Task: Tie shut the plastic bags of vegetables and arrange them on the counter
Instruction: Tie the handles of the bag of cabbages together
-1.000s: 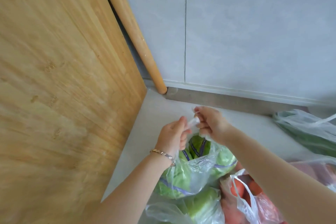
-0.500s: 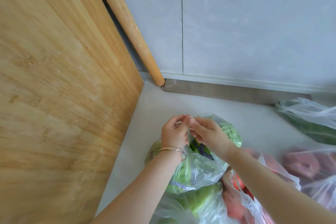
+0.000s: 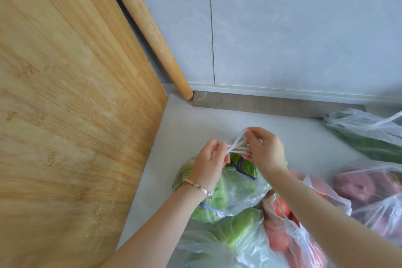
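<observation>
1. A wooden board [image 3: 65,115] fills the left side, standing tilted with its lower right corner down on the surface [image 3: 187,122].
2. A rolling pin [image 3: 148,30] leans just right of the board, its lower end resting at the far edge of the surface, against the foot of the grey tiled wall [image 3: 304,28].
3. The left hand [image 3: 210,160], with a bracelet [image 3: 198,187] at the wrist, has its grip closed on the left ends of the twisted white handles [image 3: 237,148] of the greens bag [image 3: 235,183].
4. The greens bag sits on the surface near the middle, below both hands; leafy green vegetables and a dark blue band show through its clear plastic.
5. The handles cross between the two hands above the bag's mouth, pulled taut into thin strands.
6. The right hand [image 3: 266,150] pinches the right ends of the handles, one loop raised over its fingertips; its grip is closed on them.
7. Nearer, at the bottom edge, a second bag [image 3: 228,237] holds a pale green vegetable and touches the greens bag.
8. Right of it, under the right forearm, a tomato bag [image 3: 282,224] lies with its handles loose.
9. Further right a bag [image 3: 369,193] of reddish-purple produce lies at the frame edge; what it holds is too blurred to name.
10. Far right, apart from the others, a bag [image 3: 367,135] with dark green contents lies near the wall.
</observation>
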The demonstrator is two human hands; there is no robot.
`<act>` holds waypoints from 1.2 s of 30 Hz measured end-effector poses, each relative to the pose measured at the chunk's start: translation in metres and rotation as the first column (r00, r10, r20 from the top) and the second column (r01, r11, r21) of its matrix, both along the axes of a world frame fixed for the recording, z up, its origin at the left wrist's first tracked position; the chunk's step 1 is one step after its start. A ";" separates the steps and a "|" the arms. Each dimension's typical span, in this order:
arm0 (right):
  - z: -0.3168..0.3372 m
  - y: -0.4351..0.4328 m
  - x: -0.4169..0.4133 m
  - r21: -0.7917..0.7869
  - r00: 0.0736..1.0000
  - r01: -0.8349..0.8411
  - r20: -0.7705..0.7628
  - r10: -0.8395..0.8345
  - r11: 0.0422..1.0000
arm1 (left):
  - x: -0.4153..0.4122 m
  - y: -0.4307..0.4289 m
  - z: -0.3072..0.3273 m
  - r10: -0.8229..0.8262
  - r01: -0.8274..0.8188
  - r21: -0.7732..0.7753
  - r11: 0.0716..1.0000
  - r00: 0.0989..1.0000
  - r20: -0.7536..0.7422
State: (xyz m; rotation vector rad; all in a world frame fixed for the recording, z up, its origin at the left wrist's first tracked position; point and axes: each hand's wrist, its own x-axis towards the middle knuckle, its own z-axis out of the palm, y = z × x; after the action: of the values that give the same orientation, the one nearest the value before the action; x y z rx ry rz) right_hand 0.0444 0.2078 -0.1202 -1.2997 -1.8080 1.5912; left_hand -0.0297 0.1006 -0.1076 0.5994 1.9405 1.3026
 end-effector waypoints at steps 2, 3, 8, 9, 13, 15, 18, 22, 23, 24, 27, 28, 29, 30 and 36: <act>-0.001 0.002 -0.007 -0.030 0.996 -0.020 0.089 0.023 0.999 | 0.002 -0.010 -0.001 -0.115 0.123 0.011 0.992 0.955 -0.273; -0.001 0.002 -0.010 -0.015 0.985 -0.078 0.156 0.080 0.997 | 0.001 -0.014 -0.003 -0.113 0.144 0.048 0.988 0.910 -0.399; 0.005 -0.002 -0.019 0.125 0.906 -0.372 0.264 0.330 0.920 | -0.008 -0.013 -0.015 0.005 0.131 0.190 0.973 0.812 -0.584; 0.005 -0.004 -0.016 0.162 0.874 -0.453 0.275 0.401 0.876 | -0.012 -0.013 -0.017 0.023 0.102 0.193 0.976 0.831 -0.555; 0.011 -0.004 0.001 0.093 0.776 -0.616 0.242 0.582 0.782 | -0.022 -0.011 -0.015 0.089 -0.052 0.166 0.985 0.971 -0.221; 0.011 0.000 0.012 0.021 0.785 -0.613 0.130 0.606 0.790 | -0.022 -0.009 -0.014 0.124 -0.109 0.105 0.988 0.981 -0.148; 0.011 0.004 0.021 -0.021 0.772 -0.635 -0.006 0.635 0.772 | -0.018 -0.004 -0.014 0.173 -0.172 0.066 0.983 0.985 0.003; 0.010 0.006 0.026 0.034 0.776 -0.629 -0.040 0.630 0.777 | -0.013 -0.001 -0.015 0.192 -0.200 0.046 0.979 0.972 0.134; 0.009 0.004 0.025 0.055 0.804 -0.592 -0.035 0.594 0.804 | -0.013 0.000 -0.015 0.196 -0.203 0.043 0.978 0.971 0.135; 0.006 0.003 0.025 0.084 0.833 -0.548 -0.032 0.552 0.832 | -0.013 -0.001 -0.013 0.200 -0.208 0.045 0.977 0.970 0.138; 0.001 -0.004 0.023 0.167 0.876 -0.469 -0.037 0.481 0.867 | -0.016 -0.002 -0.013 0.224 -0.239 0.061 0.969 0.957 0.181; 0.000 -0.005 0.022 0.212 0.879 -0.460 -0.032 0.476 0.862 | -0.018 -0.002 -0.013 0.221 -0.238 0.059 0.970 0.953 0.209; -0.001 -0.006 0.021 0.252 0.887 -0.442 -0.023 0.462 0.861 | -0.019 -0.003 -0.012 0.212 -0.233 0.058 0.971 0.944 0.252; 0.000 -0.007 0.021 0.284 0.898 -0.416 -0.024 0.440 0.864 | -0.022 -0.003 -0.010 0.214 -0.244 0.060 0.968 0.927 0.308; -0.017 0.005 0.034 0.556 0.882 -0.453 0.165 0.441 0.697 | -0.057 -0.012 -0.010 -0.127 0.050 -0.276 0.960 0.954 -0.271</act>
State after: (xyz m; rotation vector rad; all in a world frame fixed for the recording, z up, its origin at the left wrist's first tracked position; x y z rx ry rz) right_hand 0.0784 0.2124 -0.1374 -0.6081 -2.4948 1.0500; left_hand -0.0864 0.0890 -0.1179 0.7628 2.2485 0.9146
